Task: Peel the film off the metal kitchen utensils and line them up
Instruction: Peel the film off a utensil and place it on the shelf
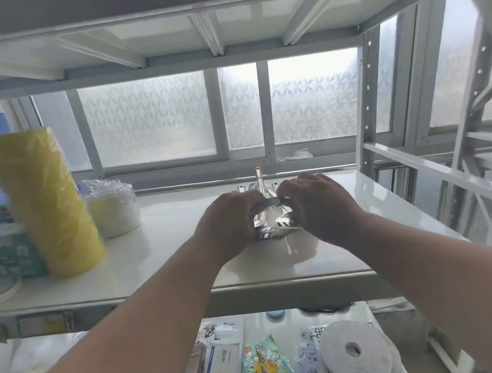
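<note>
While the shiny metal utensil is held up over the white shelf in the middle of the frame, it is gripped by both hands: the left hand is curled round its left side and the right hand pinches its top edge. The film is probably best lifted slowly from one corner. More utensils are seen just behind.
</note>
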`<action>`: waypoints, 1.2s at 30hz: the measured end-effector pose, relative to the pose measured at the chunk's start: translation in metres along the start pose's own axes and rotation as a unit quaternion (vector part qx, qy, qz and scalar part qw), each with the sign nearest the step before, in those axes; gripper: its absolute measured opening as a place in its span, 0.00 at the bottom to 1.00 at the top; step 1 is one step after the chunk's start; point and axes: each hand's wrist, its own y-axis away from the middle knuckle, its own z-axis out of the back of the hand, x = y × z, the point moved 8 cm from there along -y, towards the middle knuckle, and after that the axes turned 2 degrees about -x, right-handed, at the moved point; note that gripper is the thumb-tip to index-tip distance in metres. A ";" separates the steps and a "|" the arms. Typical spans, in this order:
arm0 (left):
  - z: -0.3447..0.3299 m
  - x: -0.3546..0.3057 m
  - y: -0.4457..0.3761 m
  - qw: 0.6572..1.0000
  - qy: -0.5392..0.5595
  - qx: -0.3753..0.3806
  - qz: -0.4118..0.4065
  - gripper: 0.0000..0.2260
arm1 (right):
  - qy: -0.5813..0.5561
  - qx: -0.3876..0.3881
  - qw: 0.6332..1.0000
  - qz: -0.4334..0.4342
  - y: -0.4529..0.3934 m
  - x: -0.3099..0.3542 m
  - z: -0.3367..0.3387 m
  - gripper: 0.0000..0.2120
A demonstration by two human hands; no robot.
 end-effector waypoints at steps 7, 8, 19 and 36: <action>-0.012 -0.075 -0.031 0.998 0.003 -0.022 -0.063 0.04 | 0.031 -0.043 0.998 -0.036 0.023 -0.055 0.048 0.04; -0.017 -0.087 -0.035 0.997 -0.002 -0.020 -0.076 0.04 | 0.040 -0.042 0.997 -0.043 0.029 -0.064 0.056 0.04; -0.076 -0.154 -0.048 0.993 0.025 -0.003 -0.114 0.06 | 0.073 -0.026 0.992 -0.099 0.085 -0.131 0.088 0.04; -0.160 -0.158 -0.039 0.979 0.183 0.072 0.056 0.07 | -0.011 0.036 0.967 -0.254 0.140 -0.154 0.055 0.05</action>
